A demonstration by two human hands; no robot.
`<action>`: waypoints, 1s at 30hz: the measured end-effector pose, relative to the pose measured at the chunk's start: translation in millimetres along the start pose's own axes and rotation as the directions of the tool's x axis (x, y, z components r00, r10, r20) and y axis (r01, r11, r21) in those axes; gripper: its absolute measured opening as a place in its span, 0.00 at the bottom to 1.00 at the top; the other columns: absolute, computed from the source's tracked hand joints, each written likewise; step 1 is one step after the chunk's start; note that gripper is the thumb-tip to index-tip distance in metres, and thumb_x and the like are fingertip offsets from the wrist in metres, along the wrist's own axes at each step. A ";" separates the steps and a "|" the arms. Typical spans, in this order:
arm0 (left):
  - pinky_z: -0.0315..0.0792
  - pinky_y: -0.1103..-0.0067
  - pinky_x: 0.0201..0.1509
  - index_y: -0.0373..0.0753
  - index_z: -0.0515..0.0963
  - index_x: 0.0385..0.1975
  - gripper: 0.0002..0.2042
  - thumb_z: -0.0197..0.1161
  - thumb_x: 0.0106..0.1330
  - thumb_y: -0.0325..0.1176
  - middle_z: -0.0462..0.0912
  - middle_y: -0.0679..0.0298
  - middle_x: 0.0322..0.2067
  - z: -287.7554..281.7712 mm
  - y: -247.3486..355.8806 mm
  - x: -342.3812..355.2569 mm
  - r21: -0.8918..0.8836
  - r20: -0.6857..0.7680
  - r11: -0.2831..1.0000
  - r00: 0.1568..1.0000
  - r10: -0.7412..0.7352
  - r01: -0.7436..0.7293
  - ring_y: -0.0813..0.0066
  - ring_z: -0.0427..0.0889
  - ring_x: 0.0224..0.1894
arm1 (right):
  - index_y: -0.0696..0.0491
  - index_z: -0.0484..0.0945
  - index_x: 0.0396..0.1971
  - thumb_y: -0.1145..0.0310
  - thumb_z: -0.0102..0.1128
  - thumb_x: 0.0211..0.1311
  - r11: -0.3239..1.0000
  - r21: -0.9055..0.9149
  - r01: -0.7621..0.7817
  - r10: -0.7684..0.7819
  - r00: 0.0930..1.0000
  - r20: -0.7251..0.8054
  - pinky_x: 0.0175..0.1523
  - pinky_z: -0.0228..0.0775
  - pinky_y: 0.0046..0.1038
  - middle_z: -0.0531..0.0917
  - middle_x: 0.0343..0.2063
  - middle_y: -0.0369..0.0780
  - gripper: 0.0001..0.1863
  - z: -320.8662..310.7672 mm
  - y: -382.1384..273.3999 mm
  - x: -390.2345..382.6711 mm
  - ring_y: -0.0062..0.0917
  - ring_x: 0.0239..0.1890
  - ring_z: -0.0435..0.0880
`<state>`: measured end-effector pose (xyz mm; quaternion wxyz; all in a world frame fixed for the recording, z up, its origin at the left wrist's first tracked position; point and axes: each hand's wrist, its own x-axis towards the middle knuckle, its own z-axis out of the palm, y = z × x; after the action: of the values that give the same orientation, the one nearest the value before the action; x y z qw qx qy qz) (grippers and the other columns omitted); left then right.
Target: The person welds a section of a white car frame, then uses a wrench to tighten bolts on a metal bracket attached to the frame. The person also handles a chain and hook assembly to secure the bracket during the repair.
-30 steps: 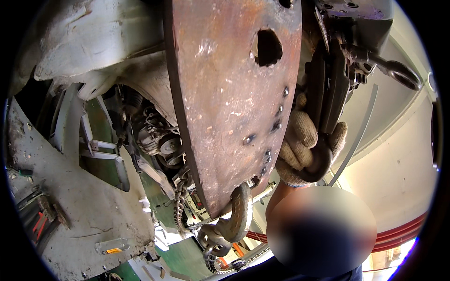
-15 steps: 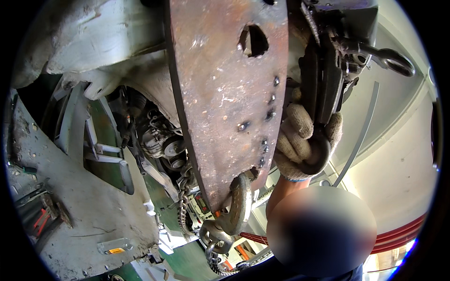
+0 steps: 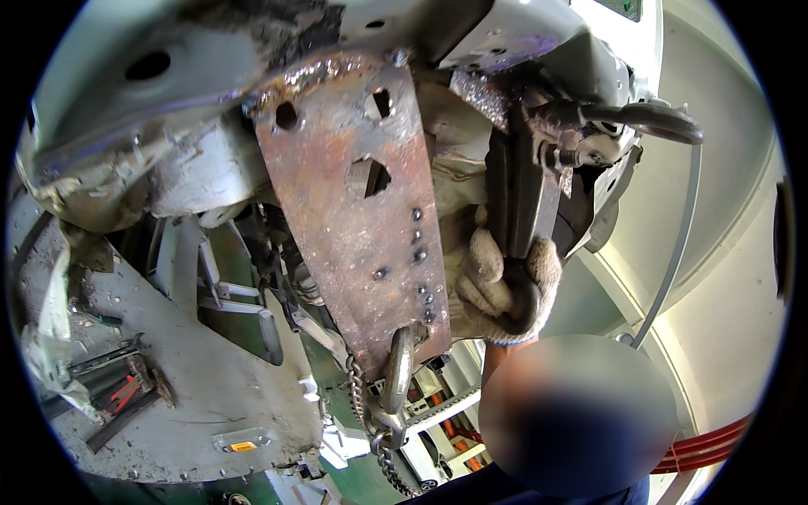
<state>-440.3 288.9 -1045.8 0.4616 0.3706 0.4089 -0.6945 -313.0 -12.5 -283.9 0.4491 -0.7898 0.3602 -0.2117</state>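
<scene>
1 gloved R hand curled round lower end of dk clamp; L hand: can't tell.

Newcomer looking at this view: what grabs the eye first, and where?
Probably the big rusty plate in the middle, with ragged holes near its top and a metal hook at its lower end, a chain hanging below. Next, just right of the plate, the gloved right hand curled around the lower end of a dark clamp.
</scene>
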 end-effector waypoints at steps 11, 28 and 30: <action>0.81 0.65 0.51 0.33 0.79 0.58 0.20 0.50 0.87 0.45 0.88 0.56 0.46 110.6 100.3 -226.3 0.468 0.596 0.310 0.554 0.581 -0.828 0.58 0.88 0.46 | 0.60 0.71 0.65 0.48 0.72 0.69 0.998 -0.046 0.034 -0.037 0.998 -0.049 0.20 0.54 0.24 0.81 0.28 0.41 0.37 3.1 2.2 0.2 0.17 0.11 0.61; 0.82 0.53 0.47 0.35 0.80 0.39 0.23 0.47 0.83 0.49 0.87 0.45 0.37 440.7 246.7 -594.1 -0.333 0.841 -0.362 -0.448 0.305 -0.871 0.43 0.88 0.43 | 0.55 0.71 0.64 0.46 0.80 0.59 0.995 -0.095 -0.043 0.025 0.983 -0.183 0.31 0.67 0.19 0.82 0.38 0.38 0.42 18.2 -7.6 3.1 0.18 0.30 0.78; 0.82 0.53 0.47 0.35 0.82 0.39 0.23 0.48 0.82 0.49 0.87 0.45 0.35 442.7 251.8 -602.1 -0.205 0.912 -0.407 -0.324 0.250 -0.890 0.43 0.89 0.42 | 0.55 0.71 0.64 0.45 0.81 0.58 0.995 -0.081 -0.053 0.036 0.980 -0.196 0.34 0.69 0.21 0.82 0.40 0.38 0.43 18.4 -7.4 1.7 0.21 0.34 0.79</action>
<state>-83.2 29.3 -392.4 0.6791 0.3780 -0.5755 -0.2545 -297.0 -1.1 -286.8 0.3820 -0.7757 0.4287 -0.2620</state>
